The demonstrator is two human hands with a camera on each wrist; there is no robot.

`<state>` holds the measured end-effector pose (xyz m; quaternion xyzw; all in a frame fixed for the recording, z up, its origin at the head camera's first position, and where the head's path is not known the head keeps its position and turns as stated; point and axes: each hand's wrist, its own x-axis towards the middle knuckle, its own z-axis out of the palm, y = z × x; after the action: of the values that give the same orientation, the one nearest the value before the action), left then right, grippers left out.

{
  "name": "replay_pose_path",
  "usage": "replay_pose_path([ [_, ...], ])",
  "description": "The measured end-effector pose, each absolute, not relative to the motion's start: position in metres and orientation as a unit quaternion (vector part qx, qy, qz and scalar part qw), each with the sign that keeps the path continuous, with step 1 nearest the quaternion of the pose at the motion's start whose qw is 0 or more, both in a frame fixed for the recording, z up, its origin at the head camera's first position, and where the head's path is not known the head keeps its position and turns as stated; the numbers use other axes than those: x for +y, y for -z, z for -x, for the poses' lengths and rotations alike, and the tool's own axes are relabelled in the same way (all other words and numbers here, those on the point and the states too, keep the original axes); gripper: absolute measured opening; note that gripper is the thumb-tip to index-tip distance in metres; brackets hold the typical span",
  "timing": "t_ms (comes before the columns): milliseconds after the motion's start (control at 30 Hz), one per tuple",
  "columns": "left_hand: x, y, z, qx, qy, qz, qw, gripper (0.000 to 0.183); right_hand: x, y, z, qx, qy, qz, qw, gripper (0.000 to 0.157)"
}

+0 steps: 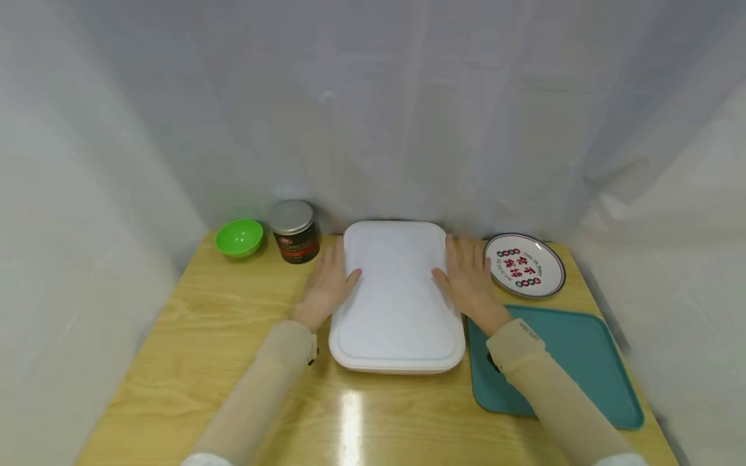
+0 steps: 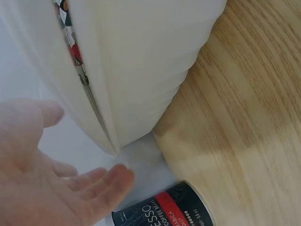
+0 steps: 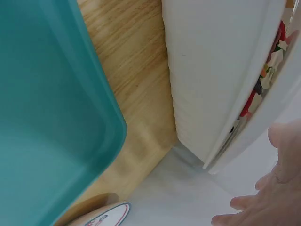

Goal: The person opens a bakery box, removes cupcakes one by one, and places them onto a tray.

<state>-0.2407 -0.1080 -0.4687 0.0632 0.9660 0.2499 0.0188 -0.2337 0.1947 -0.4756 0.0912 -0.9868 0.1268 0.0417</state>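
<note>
A white rectangular box with a white lid (image 1: 399, 291) sits mid-table. The wrist views show a narrow gap under the lid, with colourful things inside that I cannot make out. My left hand (image 1: 327, 283) lies along the lid's left edge, fingers extended and thumb over the top. Mirroring it, my right hand (image 1: 468, 279) is at the right edge, its thumb also over the lid. In the left wrist view the left hand (image 2: 61, 174) has loosely spread fingers; the right hand (image 3: 268, 188) looks similar in its own view. Firm contact with the lid cannot be told.
Left of the box stand a black espresso coffee can (image 1: 296, 234) with a grey lid and a green bowl (image 1: 239, 238). To the right are a white plate with red characters (image 1: 527, 268) and a teal tray (image 1: 583, 362), partly beneath the right forearm. A pale curtain (image 1: 373, 116) hangs behind.
</note>
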Motion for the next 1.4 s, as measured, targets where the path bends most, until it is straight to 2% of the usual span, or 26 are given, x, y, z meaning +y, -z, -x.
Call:
replay_pose_path([
  [167, -0.113, 0.475, 0.242, 0.962, -0.265, -0.054, 0.034, 0.071, 0.194, 0.481, 0.231, -0.988, -0.126, -0.077, 0.043, 0.080],
  [333, -0.123, 0.481, 0.247, 0.966, -0.246, -0.063, 0.044, 0.058, 0.193, 0.484, 0.230, -0.987, -0.141, -0.066, 0.047, 0.066],
  [433, -0.129, 0.482, 0.248, 0.964, -0.256, -0.060, 0.047, 0.054, 0.194, 0.485, 0.230, -0.981, -0.182, -0.066, 0.013, 0.060],
  [600, -0.133, 0.483, 0.246, 0.961, -0.268, -0.054, 0.048, 0.053, 0.196, 0.488, 0.232, -0.961, -0.265, -0.062, -0.057, 0.061],
  [900, -0.139, 0.488, 0.242, 0.951, -0.304, -0.032, 0.053, 0.047, 0.194, 0.494, 0.232, -0.938, -0.334, -0.075, -0.048, 0.057],
  [1133, -0.141, 0.493, 0.245, 0.943, -0.326, -0.037, 0.062, 0.051, 0.195, 0.494, 0.229, -0.932, -0.351, -0.069, -0.061, 0.057],
  [1400, -0.147, 0.485, 0.243, 0.937, -0.343, -0.042, 0.053, 0.039, 0.192, 0.485, 0.226, -0.931, -0.355, -0.070, -0.050, 0.058],
])
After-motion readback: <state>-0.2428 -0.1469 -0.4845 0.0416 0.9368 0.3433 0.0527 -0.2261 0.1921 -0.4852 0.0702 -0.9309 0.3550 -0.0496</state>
